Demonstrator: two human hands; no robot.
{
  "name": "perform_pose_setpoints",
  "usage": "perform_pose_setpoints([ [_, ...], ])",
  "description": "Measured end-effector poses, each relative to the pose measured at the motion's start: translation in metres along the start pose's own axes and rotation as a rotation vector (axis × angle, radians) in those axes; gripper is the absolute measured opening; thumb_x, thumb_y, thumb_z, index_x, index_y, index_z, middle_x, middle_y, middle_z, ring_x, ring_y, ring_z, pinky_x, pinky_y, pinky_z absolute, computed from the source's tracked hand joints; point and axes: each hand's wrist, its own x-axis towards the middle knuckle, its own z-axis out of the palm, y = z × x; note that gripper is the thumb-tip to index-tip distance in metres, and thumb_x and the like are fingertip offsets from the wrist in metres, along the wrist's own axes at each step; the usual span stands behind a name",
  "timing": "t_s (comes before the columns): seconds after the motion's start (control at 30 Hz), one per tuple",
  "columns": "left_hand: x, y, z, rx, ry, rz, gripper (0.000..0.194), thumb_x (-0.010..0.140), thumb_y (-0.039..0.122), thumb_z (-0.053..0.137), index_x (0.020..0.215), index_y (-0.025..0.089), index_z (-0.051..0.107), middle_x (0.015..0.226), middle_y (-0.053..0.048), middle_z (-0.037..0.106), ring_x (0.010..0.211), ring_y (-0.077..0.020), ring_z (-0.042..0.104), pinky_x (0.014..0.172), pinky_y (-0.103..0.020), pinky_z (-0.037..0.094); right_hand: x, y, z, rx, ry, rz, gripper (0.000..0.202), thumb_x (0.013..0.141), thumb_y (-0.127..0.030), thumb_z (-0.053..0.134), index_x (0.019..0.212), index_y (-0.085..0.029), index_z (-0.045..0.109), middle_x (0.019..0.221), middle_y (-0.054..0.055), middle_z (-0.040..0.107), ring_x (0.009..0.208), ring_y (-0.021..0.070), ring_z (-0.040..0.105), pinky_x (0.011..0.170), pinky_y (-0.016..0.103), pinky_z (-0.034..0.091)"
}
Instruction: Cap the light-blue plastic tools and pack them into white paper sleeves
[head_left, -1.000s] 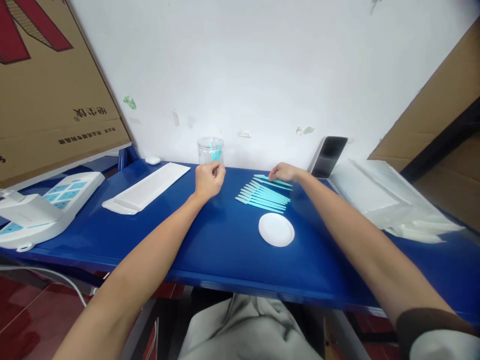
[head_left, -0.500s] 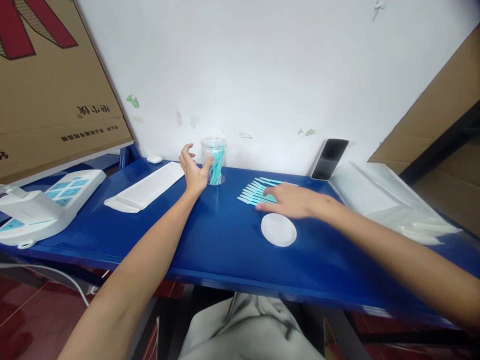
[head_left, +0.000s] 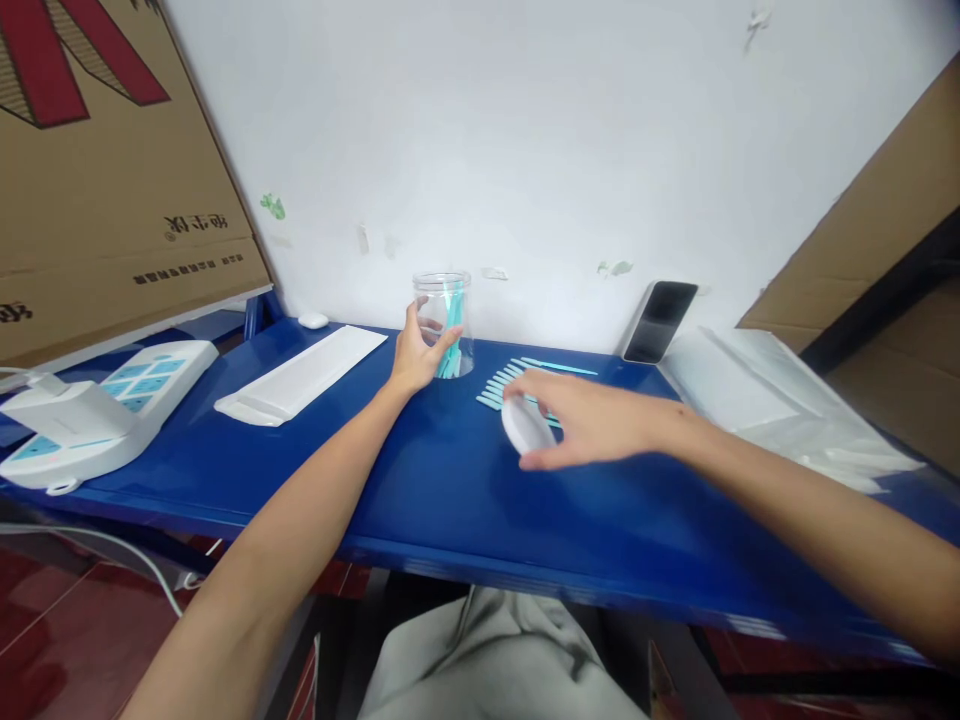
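My left hand (head_left: 422, 352) wraps around the side of a clear plastic jar (head_left: 466, 345), which stands upright and uncapped near the wall. Inside the jar lean several slim turquoise sticks (head_left: 452, 325). In my right hand (head_left: 559, 412), a round white lid (head_left: 525, 425) is gripped by its edge and tilted above the blue table (head_left: 442, 480). Beneath and behind that hand lies a row of slim turquoise sticks with pale tips (head_left: 495, 388), partly covered by the hand and lid. One more turquoise stick (head_left: 559, 367) lies apart at the back.
To the left lie a flat white packet (head_left: 300, 378), a small white case (head_left: 313, 321) and a power strip (head_left: 176, 370) with a plugged-in adapter (head_left: 67, 413). A phone (head_left: 660, 320) leans against the wall. Clear plastic bags (head_left: 772, 390) lie at right. Cardboard (head_left: 127, 190) stands at left.
My right hand has picked the white lid up off the table and tilted it. My left hand has closed around the jar, which has shifted slightly to the right.
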Motion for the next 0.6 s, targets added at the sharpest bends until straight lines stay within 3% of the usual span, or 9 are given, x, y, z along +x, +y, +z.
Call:
perform_pose_setpoints([
  [0.1,-0.008,0.018,0.000,0.056,-0.076,0.190,0.083,0.079,0.070,0.067,0.140,0.017,0.048,0.094,-0.006,0.069,0.074,-0.0209,0.065,0.076,-0.035,0.052,0.022,-0.003,-0.031,0.217,0.479,-0.117,0.072,0.074,-0.063,0.078,0.128,-0.025,0.048,0.131,0.009,0.054,0.109,0.0247,0.060,0.090,0.038,0.051],
  [0.17,-0.015,0.031,0.001,0.084,-0.167,0.310,0.082,0.079,0.069,0.067,0.139,0.016,0.048,0.099,-0.008,0.071,0.081,-0.0233,0.067,0.080,-0.036,0.051,0.038,-0.006,-0.052,0.303,0.697,-0.148,0.066,0.077,-0.066,0.074,0.123,-0.026,0.048,0.132,0.007,0.052,0.114,0.0237,0.057,0.089,0.036,0.050],
  [0.2,-0.018,0.037,0.002,0.082,-0.202,0.354,0.082,0.079,0.068,0.067,0.140,0.016,0.048,0.102,-0.009,0.072,0.085,-0.0249,0.068,0.083,-0.037,0.051,0.045,-0.007,-0.060,0.325,0.749,-0.148,0.063,0.078,-0.067,0.073,0.118,-0.025,0.049,0.130,0.006,0.053,0.115,0.0230,0.056,0.088,0.035,0.049],
  [0.3,-0.025,0.053,0.006,0.045,-0.241,0.412,0.082,0.079,0.066,0.066,0.142,0.016,0.046,0.108,-0.011,0.073,0.092,-0.0274,0.069,0.087,-0.039,0.051,0.056,-0.003,-0.070,0.381,0.704,-0.153,0.054,0.075,-0.062,0.078,0.098,-0.022,0.050,0.114,0.004,0.057,0.108,0.0200,0.056,0.085,0.030,0.048],
  [0.43,-0.031,0.065,0.012,-0.074,-0.264,0.398,0.076,0.081,0.067,0.065,0.135,0.016,0.051,0.104,-0.010,0.072,0.087,-0.0253,0.067,0.083,-0.037,0.051,0.046,0.010,-0.064,0.463,0.554,-0.167,0.048,0.073,-0.049,0.083,0.081,-0.021,0.045,0.098,0.003,0.058,0.093,0.0167,0.054,0.079,0.029,0.046],
  [0.53,-0.037,0.072,0.020,-0.293,-0.384,0.305,0.074,0.081,0.069,0.064,0.131,0.015,0.054,0.103,-0.010,0.071,0.089,-0.0258,0.066,0.083,-0.038,0.051,0.029,0.018,-0.065,0.530,0.448,-0.173,0.039,0.076,-0.044,0.081,0.082,-0.018,0.052,0.098,0.004,0.060,0.092,0.0168,0.054,0.078,0.029,0.045],
  [0.6,-0.042,0.080,0.027,-0.476,-0.510,0.182,0.077,0.077,0.069,0.065,0.132,0.017,0.054,0.105,-0.011,0.070,0.092,-0.0271,0.066,0.082,-0.039,0.052,0.018,0.023,-0.071,0.566,0.368,-0.200,0.036,0.078,-0.042,0.079,0.094,-0.017,0.061,0.102,0.005,0.062,0.094,0.0176,0.056,0.080,0.030,0.045],
])
